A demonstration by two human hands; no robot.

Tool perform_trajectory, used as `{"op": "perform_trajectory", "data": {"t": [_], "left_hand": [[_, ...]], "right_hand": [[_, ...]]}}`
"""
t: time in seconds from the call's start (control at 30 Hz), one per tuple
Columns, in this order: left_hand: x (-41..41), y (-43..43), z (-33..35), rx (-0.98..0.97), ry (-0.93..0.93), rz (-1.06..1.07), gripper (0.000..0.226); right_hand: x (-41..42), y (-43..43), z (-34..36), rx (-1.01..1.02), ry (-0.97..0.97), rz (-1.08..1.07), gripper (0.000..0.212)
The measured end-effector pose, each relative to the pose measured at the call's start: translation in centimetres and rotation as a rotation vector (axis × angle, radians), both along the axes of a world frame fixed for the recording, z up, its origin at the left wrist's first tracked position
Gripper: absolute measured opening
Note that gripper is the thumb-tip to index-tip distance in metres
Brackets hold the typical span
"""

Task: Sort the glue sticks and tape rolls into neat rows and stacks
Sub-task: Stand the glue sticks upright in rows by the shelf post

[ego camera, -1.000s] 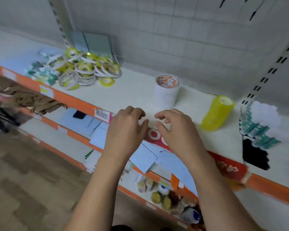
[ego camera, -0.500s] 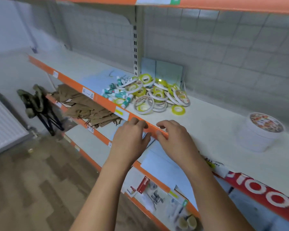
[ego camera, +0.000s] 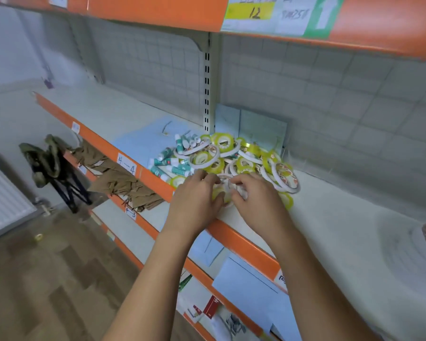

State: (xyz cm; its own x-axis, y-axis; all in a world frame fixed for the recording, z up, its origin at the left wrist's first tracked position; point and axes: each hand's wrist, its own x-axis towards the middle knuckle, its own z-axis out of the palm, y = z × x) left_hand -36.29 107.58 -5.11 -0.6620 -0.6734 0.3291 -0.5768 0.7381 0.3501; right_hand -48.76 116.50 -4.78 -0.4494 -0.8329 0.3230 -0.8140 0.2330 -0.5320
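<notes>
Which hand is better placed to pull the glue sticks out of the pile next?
Left. The glue sticks lie left of the tape rolls, just beyond the left hand; the right hand is over the tape rolls, farther off.

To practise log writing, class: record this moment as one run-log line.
stage: pile unsorted | left hand: on nearest tape rolls | right hand: same, grip unclear | glue sticks: jumbled left of rolls | shelf: one mixed pile

A: Tape rolls [ego camera: 231, 163]?
B: One loose heap on the shelf [ego camera: 330, 217]. Yellow rolls and white rings, some flat, some tilted, overlapping.
A: Glue sticks [ego camera: 172, 163]?
B: Green-white, lying jumbled, touching the heap's left side, none upright.
</notes>
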Motion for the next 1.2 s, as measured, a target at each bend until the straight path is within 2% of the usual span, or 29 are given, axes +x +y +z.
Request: {"op": "perform_trajectory", "data": {"t": [0.17, 0.37, 0.93, 1.1, 1.2], "left_hand": [[-1.0, -5.3, 0.8, 0.022, 0.041, 0.056, 0.033], [-1.1, -11.2, 0.8, 0.038, 0.063, 0.072, 0.03], [-2.1, -21.7, -0.5, 0.083, 0.075, -0.344, 0.02], [-0.4, -25.1, -0.8, 0.062, 0.086, -0.32, 0.017], [0.5, -27.2, -1.2, 0.046, 0.082, -0.298, 0.015]], "right_hand": [[-0.4, -5.2, 1.4, -0.008, 0.057, 0.046, 0.023], [-1.1, -8.9, 1.3, 0.017, 0.104, 0.0, 0.025], [1.1, -16.4, 0.6, 0.062, 0.156, -0.306, 0.025], [2.5, -18.9, 0.7, 0.058, 0.19, -0.315, 0.023], [3.0, -20.8, 0.6, 0.05, 0.141, -0.302, 0.024]]}}
